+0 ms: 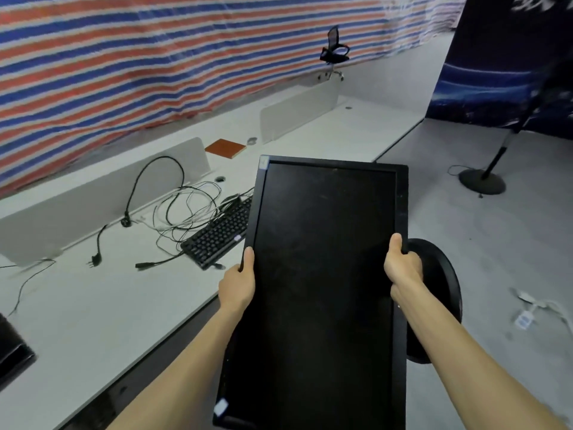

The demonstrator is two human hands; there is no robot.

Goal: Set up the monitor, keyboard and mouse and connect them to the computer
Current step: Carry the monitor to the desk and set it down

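A black monitor (322,259) hangs in the air in front of me, turned on its side with the dark screen facing up. My left hand (237,285) grips its left edge and my right hand (403,265) grips its right edge. Its round black stand base (440,293) sticks out to the right, behind my right hand. A black keyboard (217,235) lies on the white desk (102,299), partly hidden by the monitor. Loose black and white cables (183,200) and a power plug (92,260) lie left of the keyboard. No mouse shows.
Grey divider panels (93,206) run along the desk's back. A brown square board (225,148) lies further along. A black object (12,352) sits at the desk's left edge. On the floor to the right are a lamp stand base (482,181), a white cable (539,308) and a distant office chair (335,54).
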